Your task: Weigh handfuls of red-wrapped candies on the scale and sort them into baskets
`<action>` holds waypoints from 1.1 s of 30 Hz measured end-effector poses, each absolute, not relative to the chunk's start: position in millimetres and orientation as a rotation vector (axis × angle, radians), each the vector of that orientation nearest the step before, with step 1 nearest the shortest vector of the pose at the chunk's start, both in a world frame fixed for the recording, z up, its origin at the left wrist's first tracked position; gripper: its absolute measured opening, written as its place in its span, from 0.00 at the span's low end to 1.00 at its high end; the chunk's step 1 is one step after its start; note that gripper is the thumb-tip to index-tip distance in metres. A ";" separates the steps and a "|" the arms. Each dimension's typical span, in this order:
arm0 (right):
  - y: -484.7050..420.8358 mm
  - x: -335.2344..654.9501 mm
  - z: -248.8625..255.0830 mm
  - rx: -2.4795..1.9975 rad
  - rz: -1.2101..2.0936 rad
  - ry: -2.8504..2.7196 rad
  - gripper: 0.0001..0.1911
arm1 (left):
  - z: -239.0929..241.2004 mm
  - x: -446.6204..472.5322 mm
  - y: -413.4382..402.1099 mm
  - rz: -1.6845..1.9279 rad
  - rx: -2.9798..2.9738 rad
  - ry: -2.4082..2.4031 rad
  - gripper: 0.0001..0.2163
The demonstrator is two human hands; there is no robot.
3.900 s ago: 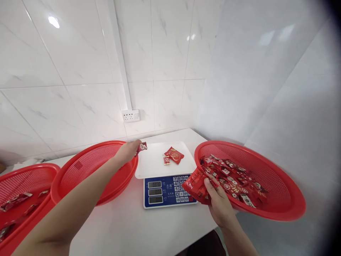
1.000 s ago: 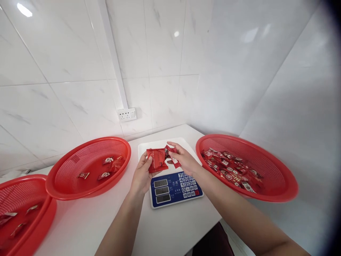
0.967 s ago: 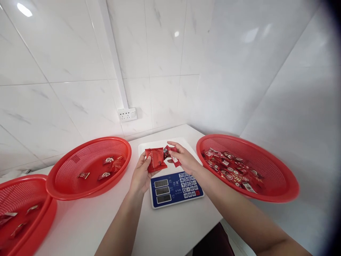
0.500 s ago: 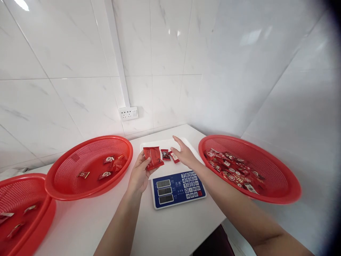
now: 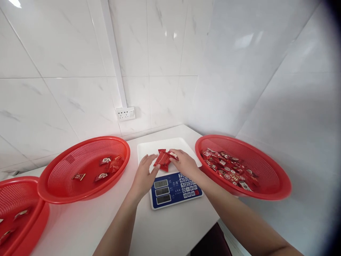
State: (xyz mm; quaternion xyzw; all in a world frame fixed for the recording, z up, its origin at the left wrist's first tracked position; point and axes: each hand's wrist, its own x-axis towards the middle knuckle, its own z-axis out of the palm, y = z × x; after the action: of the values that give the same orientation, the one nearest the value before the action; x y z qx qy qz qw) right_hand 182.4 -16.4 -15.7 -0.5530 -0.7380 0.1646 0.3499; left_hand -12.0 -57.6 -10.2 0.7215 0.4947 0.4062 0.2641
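Observation:
Several small red wrapped packets are bunched together over the white pan (image 5: 145, 145) of a digital scale (image 5: 165, 205). My left hand (image 5: 144, 176) has its thumb and fingers about the left edge of a larger plain red packet (image 5: 162, 159). From the other side, my right hand (image 5: 186, 164) pinches a smaller red-and-white packet (image 5: 173, 155) between thumb and fingers. The packets overlap, so part of the bunch is hidden. Below the hands is the scale's blue panel, with number keys and three displays; my right wrist covers some keys.
On the right, a red plastic basket (image 5: 282, 193) holds a heap of red packets (image 5: 231, 170). Another red basket (image 5: 57, 193) at left has a few packets in it, and a third (image 5: 39, 220) is cut off at the frame's edge. A wall socket (image 5: 125, 113) sits behind.
My left hand has brought the larger red packet right, against the smaller ones. My right hand has lowered and closed on a small packet. The view has shifted slightly.

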 end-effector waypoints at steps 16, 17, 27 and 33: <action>-22.2 166.7 -26.9 -1.098 0.312 -2.322 0.19 | -18.9 -7.8 -52.3 0.592 2.355 1.755 0.20; -21.1 165.7 -26.8 -1.094 0.303 -2.317 0.20 | -17.8 -8.1 -52.6 0.616 2.367 1.786 0.21; -22.8 221.0 -9.4 -1.312 0.029 -2.164 0.18 | -19.8 -7.9 -53.3 0.466 2.379 1.719 0.22; -28.1 329.2 6.6 -1.889 0.106 -2.038 0.20 | -13.5 -6.4 -55.2 0.560 2.344 1.574 0.20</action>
State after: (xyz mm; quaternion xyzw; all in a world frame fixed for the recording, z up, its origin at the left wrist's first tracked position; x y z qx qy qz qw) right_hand 329.2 -28.1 6.6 -0.6684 -0.7208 0.0376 0.1794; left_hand -6.4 -55.2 -13.5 0.8073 0.5422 0.1927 0.1313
